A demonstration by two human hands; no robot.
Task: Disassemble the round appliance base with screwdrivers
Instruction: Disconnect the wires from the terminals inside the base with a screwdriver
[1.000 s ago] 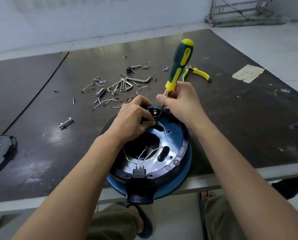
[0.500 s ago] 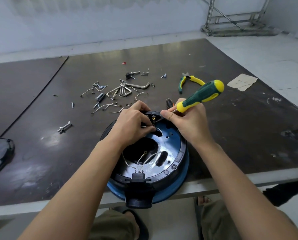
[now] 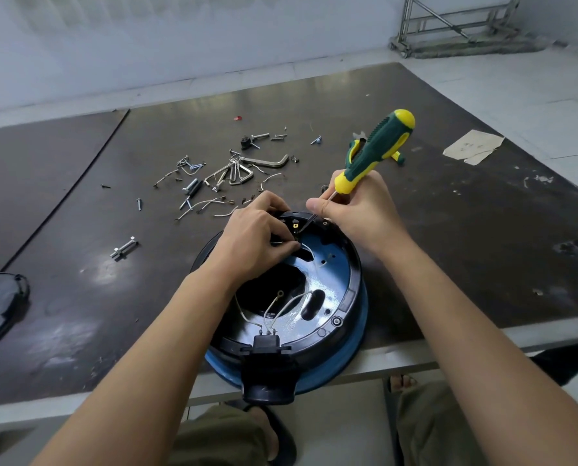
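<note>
Round black-and-blue plastic appliance base [image 3: 334, 297] sits at the 6 o'clock edge of the dark table [image 3: 79, 297]; at its 12 o'clock rim the left hand [image 3: 257, 240] pinches a small part, and the right hand [image 3: 358, 210] grips, fingers curled, the green-and-yellow-handled screwdriver [image 3: 375, 149].

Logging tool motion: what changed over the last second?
The screwdriver handle swung from near upright down rightward, then partway back up. The right hand keeps holding it, tip at the far rim of the base; the left hand keeps gripping that rim.
</note>
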